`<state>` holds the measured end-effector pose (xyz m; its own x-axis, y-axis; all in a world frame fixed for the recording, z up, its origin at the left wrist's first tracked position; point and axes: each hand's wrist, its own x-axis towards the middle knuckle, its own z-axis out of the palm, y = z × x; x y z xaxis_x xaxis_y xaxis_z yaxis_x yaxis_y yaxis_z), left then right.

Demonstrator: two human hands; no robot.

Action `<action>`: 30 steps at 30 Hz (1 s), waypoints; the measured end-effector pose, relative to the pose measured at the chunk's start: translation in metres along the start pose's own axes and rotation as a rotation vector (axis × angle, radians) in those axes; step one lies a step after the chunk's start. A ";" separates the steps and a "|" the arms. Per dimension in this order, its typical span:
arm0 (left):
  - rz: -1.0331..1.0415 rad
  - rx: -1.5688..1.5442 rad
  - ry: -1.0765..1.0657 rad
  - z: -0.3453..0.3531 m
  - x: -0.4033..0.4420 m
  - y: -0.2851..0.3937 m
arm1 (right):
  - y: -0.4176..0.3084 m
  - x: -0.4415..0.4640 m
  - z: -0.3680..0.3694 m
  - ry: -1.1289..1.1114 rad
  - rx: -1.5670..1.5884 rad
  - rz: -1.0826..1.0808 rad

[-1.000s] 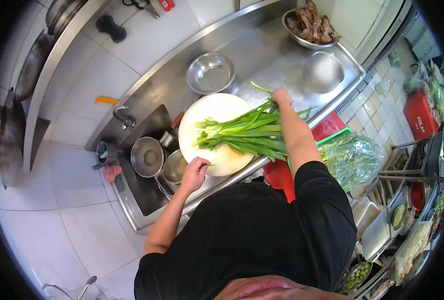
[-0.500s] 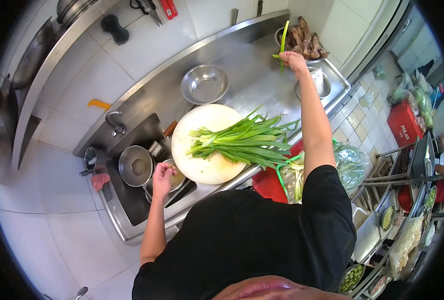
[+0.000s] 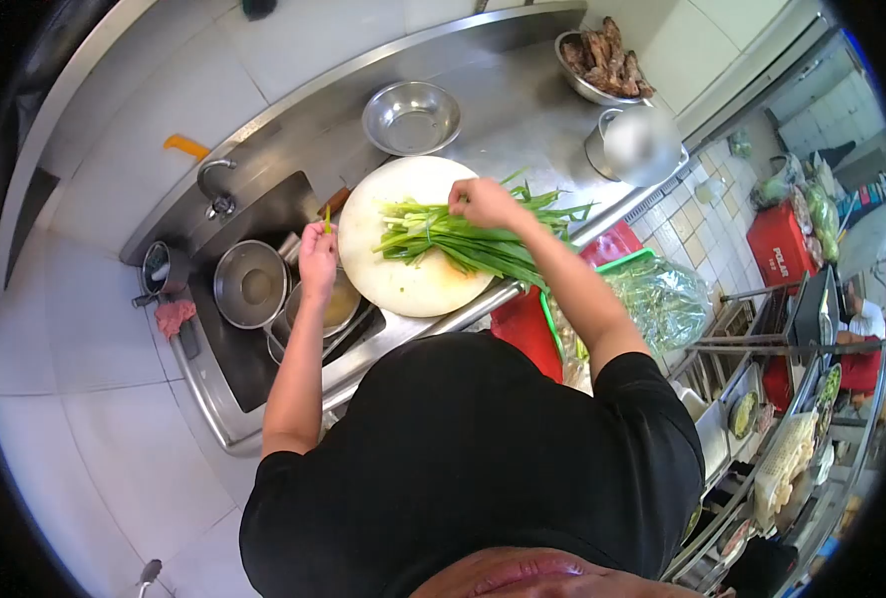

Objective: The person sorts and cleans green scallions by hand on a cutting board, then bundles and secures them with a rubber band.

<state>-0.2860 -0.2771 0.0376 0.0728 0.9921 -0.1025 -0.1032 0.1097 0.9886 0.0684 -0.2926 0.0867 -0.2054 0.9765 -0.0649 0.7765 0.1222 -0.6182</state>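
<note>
A bundle of green onions (image 3: 483, 244) lies across the round white cutting board (image 3: 403, 289), its leaves reaching past the board's right edge. My left hand (image 3: 318, 261) is raised beside the board's left edge, above the sink side, with a short piece of green stalk (image 3: 327, 220) pinched upright in its fingertips. Over the upper part of the bundle is my right hand (image 3: 481, 203), its fingers closed at the stalks; whether it grips one of them is hidden.
Metal bowls and pans (image 3: 250, 284) sit in the sink at left. An empty steel bowl (image 3: 412, 118) stands behind the board, and a bowl of brown meat (image 3: 607, 62) at the back right. A green-rimmed crate (image 3: 552, 324) is below the counter. Another person (image 3: 865, 319) is far right.
My right hand has come back from the far right of the counter to the bundle, without the long green leaf it held. My left hand now shows a green piece. The view has shifted.
</note>
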 end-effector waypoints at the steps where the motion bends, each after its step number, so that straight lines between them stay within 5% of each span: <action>1: 0.024 0.081 0.003 -0.003 0.003 -0.021 | -0.001 -0.009 0.016 0.021 -0.027 0.050; 4: 0.197 0.449 -0.014 0.020 -0.023 -0.030 | 0.005 -0.031 0.044 0.046 -0.097 0.164; 9: 0.077 0.771 -0.266 0.079 -0.032 -0.024 | 0.019 -0.053 0.053 0.308 -0.157 0.195; 11: 0.387 1.024 -0.051 0.092 -0.027 -0.027 | 0.016 -0.062 0.048 0.371 -0.112 0.245; 13: 0.351 1.170 -0.168 0.077 -0.004 -0.032 | 0.015 -0.076 0.042 0.369 -0.083 0.293; 22: 0.501 1.196 -0.404 0.071 0.048 -0.034 | 0.015 -0.114 0.042 0.463 0.079 0.312; 24: 0.768 1.171 -0.324 0.072 0.053 -0.044 | 0.012 -0.116 0.041 0.386 0.049 0.374; 27: 0.510 1.087 -0.281 0.095 0.004 0.010 | 0.023 -0.121 0.051 0.321 0.026 0.487; 30: 0.502 1.012 -0.335 0.107 -0.011 -0.026 | 0.028 -0.124 0.057 0.349 0.080 0.504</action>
<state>-0.1777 -0.2975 0.0247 0.5209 0.8279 0.2079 0.6286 -0.5368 0.5627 0.0810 -0.4200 0.0328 0.3927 0.9127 -0.1129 0.6771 -0.3701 -0.6361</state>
